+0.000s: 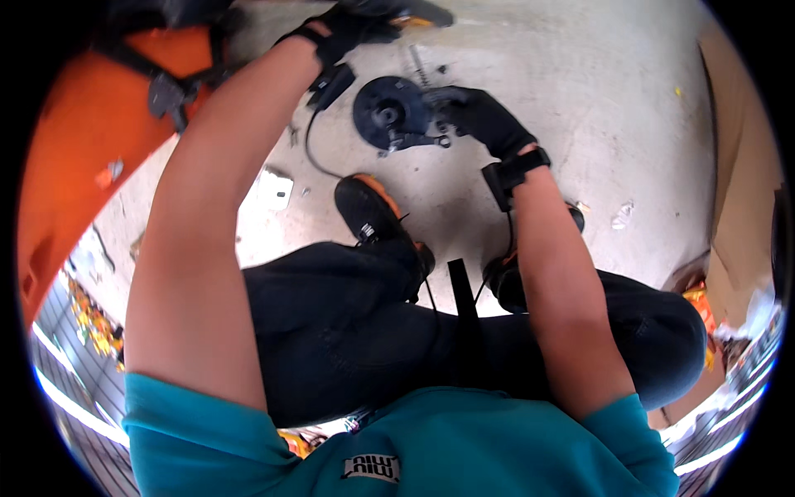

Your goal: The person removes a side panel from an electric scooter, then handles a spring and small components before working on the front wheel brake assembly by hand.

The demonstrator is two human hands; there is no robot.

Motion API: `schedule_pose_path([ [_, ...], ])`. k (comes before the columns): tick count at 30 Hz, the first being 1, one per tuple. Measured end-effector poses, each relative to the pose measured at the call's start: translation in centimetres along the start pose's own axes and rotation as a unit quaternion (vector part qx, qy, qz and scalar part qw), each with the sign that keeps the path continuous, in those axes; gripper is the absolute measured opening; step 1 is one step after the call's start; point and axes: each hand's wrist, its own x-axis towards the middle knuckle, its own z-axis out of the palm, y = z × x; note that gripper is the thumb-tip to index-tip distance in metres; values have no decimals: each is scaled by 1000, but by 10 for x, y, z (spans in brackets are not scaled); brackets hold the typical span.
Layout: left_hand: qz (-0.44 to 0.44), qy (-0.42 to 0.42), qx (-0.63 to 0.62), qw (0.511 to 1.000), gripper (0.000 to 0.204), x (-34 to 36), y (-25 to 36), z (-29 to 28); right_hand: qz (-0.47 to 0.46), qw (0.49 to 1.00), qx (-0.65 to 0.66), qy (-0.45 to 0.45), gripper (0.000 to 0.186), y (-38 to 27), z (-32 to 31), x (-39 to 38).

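Both my hands wear black gloves. My right hand (480, 116) has its fingers closed on the right edge of a round black brake plate (377, 108). The plate has a metal hub in its middle and a small lever arm (422, 141) at its lower edge. Just beyond it a thin coil spring (419, 65) lies on the floor. My left hand (352, 31) reaches far forward at the top edge, against a dark tool (426, 12) with an orange-yellow part. Blur and the picture's edge hide whether its fingers are wrapped round that tool.
An orange panel (62, 166) with dark metal brackets stands at the left. A white metal plate (276, 189) and several small parts lie on the concrete floor (613, 108). Cardboard (745, 182) leans at the right. My shoe (364, 207) is close below the brake plate.
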Motion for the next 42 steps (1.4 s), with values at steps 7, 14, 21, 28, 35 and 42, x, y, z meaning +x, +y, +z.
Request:
schedule_pose_path([
  [7,-76,121,-285,948,44,1,-62,-2,69,997,-10,26,27,-27,20,3],
  [14,-206,232,-190,931,25,-8,-78,-5,126,992,16,15,27,-39,21,4],
  [21,-211,235,-188,930,30,-10,-78,-5,120,992,37,7,27,-38,23,3],
  [28,-141,204,-185,951,24,-12,-99,-14,110,994,-14,7,25,-31,17,4],
  [35,-106,136,-219,960,18,-24,-52,-11,206,977,-54,-15,15,-20,-11,-14],
  [42,-86,92,-210,970,11,-27,-28,-9,22,900,381,211,19,-24,-10,-17],
])
